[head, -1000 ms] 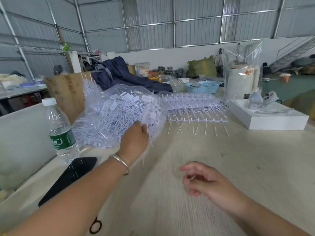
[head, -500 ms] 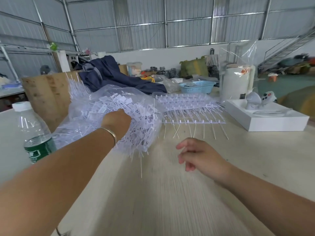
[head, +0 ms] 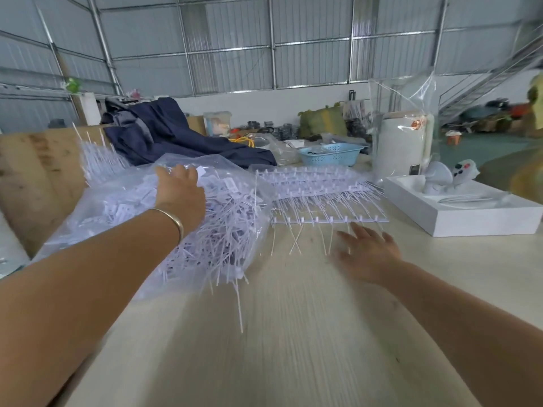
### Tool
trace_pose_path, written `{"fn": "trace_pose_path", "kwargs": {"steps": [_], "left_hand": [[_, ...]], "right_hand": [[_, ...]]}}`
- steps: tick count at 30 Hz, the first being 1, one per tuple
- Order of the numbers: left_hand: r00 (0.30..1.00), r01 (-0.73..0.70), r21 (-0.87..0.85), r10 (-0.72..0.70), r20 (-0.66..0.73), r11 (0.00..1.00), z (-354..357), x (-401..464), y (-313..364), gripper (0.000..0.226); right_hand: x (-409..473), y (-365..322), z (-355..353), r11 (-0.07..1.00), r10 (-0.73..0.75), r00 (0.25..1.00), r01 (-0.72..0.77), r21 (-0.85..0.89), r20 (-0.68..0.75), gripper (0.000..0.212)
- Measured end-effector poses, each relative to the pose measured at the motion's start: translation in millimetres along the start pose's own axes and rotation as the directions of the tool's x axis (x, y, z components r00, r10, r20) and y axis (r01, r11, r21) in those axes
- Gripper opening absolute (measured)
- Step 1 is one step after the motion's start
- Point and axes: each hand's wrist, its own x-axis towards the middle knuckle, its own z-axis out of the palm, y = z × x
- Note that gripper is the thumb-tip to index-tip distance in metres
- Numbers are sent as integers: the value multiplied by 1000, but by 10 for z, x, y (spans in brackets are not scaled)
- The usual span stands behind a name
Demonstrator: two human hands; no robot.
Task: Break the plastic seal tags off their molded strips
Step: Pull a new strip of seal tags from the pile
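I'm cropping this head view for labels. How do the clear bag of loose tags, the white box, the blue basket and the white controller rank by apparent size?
1. clear bag of loose tags, nearest the camera, which inflates it
2. white box
3. blue basket, farther back
4. white controller

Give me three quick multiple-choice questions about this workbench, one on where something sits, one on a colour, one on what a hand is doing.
1. Where is the stack of uncut tag strips?
A. Between the bag of loose tags and the white box
B. Inside the basket
C. Under the jacket

2. What colour is the basket?
A. Red
B. Light blue
C. Black

3. What is the right hand doing?
A. Clenching a strip
B. Holding a bottle
C. Reaching open towards the strips

Answers: 1 A, the strips lie on the table between bag and box. 2 B, its plastic is pale blue. 3 C, its fingers are spread and hold nothing.
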Motion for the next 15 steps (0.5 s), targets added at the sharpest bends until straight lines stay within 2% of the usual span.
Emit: {"fn": "trace_pose_path", "kwargs": {"steps": [1, 5, 9, 12, 15], "left_hand": [[1000, -6, 34, 6, -13, 999, 6, 5, 1, 48], [996, -14, -35, 11, -86, 999, -2, -45, 42, 47], [982, -53, -54, 43, -181, 997, -41, -139, 102, 44], [956, -69, -157, 21, -293, 985, -110, -274, 146, 36], [904, -159, -276, 27, -427, 948, -227, -563, 285, 35]], "right_hand": [[61, 45, 31, 1000, 5, 1000, -6, 26, 31, 57], [177, 46, 96, 994, -49, 988, 33, 107, 149, 55], [110, 13, 108, 996, -55, 988, 44, 79, 141, 66], [-77, 19, 49, 999, -40, 989, 37, 25, 139, 72], [-393, 78, -20, 997, -70, 989, 75, -32, 131, 80]]}}
